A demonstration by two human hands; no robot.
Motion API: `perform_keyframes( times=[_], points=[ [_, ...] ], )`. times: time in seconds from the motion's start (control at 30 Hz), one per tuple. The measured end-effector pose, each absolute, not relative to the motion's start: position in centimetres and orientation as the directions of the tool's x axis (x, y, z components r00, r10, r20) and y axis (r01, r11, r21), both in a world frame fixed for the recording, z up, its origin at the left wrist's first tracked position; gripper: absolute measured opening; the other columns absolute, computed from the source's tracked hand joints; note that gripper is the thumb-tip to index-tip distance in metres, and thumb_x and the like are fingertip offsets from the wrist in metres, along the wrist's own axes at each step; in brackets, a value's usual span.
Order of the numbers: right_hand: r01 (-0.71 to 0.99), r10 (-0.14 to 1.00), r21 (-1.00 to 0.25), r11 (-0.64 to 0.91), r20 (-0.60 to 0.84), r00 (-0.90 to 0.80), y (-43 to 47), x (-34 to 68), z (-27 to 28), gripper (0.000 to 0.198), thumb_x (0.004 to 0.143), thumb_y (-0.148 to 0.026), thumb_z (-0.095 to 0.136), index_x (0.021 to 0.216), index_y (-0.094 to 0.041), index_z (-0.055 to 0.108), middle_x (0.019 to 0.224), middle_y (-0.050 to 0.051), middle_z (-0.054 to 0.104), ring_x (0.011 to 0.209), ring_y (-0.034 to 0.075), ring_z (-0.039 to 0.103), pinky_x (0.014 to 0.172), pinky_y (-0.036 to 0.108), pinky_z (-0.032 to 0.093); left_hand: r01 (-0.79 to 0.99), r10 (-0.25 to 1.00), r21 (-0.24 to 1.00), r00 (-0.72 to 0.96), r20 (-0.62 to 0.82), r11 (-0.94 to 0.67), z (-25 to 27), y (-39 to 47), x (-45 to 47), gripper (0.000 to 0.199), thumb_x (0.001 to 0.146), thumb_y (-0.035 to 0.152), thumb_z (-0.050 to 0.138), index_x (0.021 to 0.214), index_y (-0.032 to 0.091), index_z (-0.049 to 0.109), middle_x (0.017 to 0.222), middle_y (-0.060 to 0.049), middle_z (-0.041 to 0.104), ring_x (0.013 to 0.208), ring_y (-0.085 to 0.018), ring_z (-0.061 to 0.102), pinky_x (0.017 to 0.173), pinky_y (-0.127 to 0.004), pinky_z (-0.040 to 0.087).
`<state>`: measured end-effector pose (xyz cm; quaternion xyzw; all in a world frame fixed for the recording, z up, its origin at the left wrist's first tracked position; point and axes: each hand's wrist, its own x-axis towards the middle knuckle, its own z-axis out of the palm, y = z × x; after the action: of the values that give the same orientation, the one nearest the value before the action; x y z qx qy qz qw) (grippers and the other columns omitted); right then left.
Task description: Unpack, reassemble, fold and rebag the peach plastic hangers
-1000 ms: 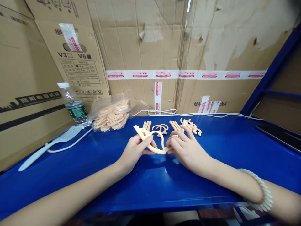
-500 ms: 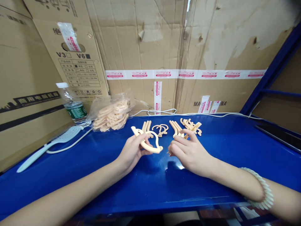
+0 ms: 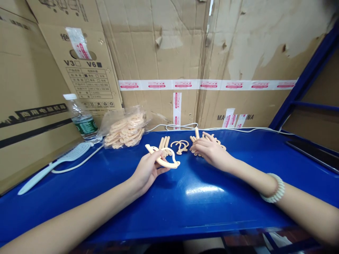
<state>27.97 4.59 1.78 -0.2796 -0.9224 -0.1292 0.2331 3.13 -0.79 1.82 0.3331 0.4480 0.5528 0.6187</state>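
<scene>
Between the thumb and fingers of my left hand (image 3: pixel 148 169) is a cream plastic hanger piece (image 3: pixel 169 164), a curved arm with a rounded hook against it. My right hand (image 3: pixel 213 151) is closed, palm down, over the pieces on the right. A straight-ended hanger arm (image 3: pixel 197 133) sticks up from its fingers; the rest of that arm is hidden. Just behind my left hand lie several hanger arms (image 3: pixel 164 142) side by side. Loose hooks (image 3: pixel 180 145) rest between the two hands. More hooks (image 3: pixel 221 145) show past my right hand, partly covered by it.
A clear bag of cream pieces (image 3: pixel 125 128) sits at the back left, near a water bottle (image 3: pixel 84 121) and a pale hairbrush (image 3: pixel 63 160). A white cable (image 3: pixel 233 129) runs along the cardboard (image 3: pixel 159 106). A dark flat device (image 3: pixel 314 155) lies on the blue table (image 3: pixel 169 211) at right.
My right hand has moved forward, away from me, over the pieces on the right, and the arm in it now points upward. My left hand has shifted slightly left, still holding its piece.
</scene>
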Motion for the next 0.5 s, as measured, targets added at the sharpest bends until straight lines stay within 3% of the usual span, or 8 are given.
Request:
perform_keyframes(
  times=[0.07, 0.2, 0.3, 0.5],
  points=[
    [0.531, 0.459, 0.004, 0.847, 0.499, -0.735, 4.9, 27.3, 1.3, 0.025, 0.096, -0.008, 0.042, 0.104, -0.016, 0.064, 0.098, 0.009, 0.069, 0.1, 0.022, 0.061, 0.106, 0.058, 0.032, -0.392, 0.983, 0.905, -0.02, -0.185, 0.163, 1.9, -0.8, 3.2, 0.026, 0.094, 0.013, 0.051, 0.069, 0.013, 0.06, 0.059, 0.0, 0.059, 0.057, -0.013, 0.064, 0.052, -0.021, 0.056],
    [0.479, 0.467, -0.114, 0.87, 0.501, -0.729, 5.6, 27.0, 0.6, 0.02, 0.096, -0.011, 0.047, 0.097, -0.014, 0.066, 0.094, 0.01, 0.068, 0.091, 0.019, 0.063, 0.087, 0.038, 0.052, -0.401, 0.983, 0.902, -0.021, -0.182, 0.159, 2.0, -1.0, 3.3, 0.026, 0.094, 0.013, 0.052, 0.068, 0.013, 0.058, 0.06, 0.001, 0.059, 0.056, -0.012, 0.062, 0.053, -0.022, 0.057],
    [0.499, 0.495, -0.135, 0.856, 0.496, -0.714, 6.0, 27.6, 0.3, 0.016, 0.095, -0.012, 0.051, 0.101, -0.013, 0.066, 0.096, 0.011, 0.068, 0.093, 0.019, 0.064, 0.083, 0.033, 0.053, -0.397, 0.983, 0.903, -0.012, -0.181, 0.162, 2.1, -1.0, 3.4, 0.025, 0.093, 0.013, 0.052, 0.07, 0.013, 0.058, 0.061, 0.0, 0.058, 0.055, -0.011, 0.061, 0.052, -0.022, 0.057],
    [0.579, 0.573, -0.153, 0.801, 0.478, -0.666, 6.2, 28.3, -0.1, 0.019, 0.094, -0.013, 0.051, 0.107, -0.012, 0.064, 0.098, 0.013, 0.068, 0.09, 0.022, 0.066, 0.082, 0.037, 0.055, -0.371, 0.984, 0.912, 0.032, -0.173, 0.172, 2.0, -0.9, 3.4, 0.023, 0.094, 0.015, 0.052, 0.071, 0.012, 0.058, 0.063, 0.0, 0.057, 0.057, -0.011, 0.06, 0.053, -0.023, 0.058]
  ],
)
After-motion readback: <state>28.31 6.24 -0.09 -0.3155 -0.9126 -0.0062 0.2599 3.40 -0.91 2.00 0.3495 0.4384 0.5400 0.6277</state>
